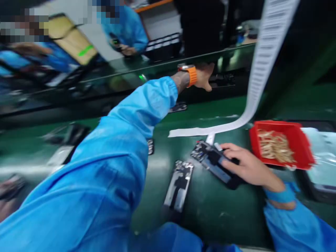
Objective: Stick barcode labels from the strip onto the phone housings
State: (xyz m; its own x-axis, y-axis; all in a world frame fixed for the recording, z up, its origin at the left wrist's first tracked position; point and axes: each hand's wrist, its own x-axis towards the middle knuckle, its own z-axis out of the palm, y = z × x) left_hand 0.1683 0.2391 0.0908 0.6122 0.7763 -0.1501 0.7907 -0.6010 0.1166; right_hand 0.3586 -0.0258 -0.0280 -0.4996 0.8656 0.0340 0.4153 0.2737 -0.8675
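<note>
My left hand, with an orange watch strap at the wrist, is stretched far forward with its fingers apart. It is beside a dark flat piece on the dark ledge, and I cannot tell whether they touch. My right hand grips an opened phone, its inner parts facing up, tilted just over the green mat. A small white tab shows by the fingers. A second opened phone lies to the left of it. A long strip of white barcode labels hangs down and ends behind the held phone.
A red tray of tan rubber-band-like loops stands to the right, beside light-blue plastic sheets. Small phone parts lie near my left sleeve. Across the dark ledge a co-worker in blue holds a dark device.
</note>
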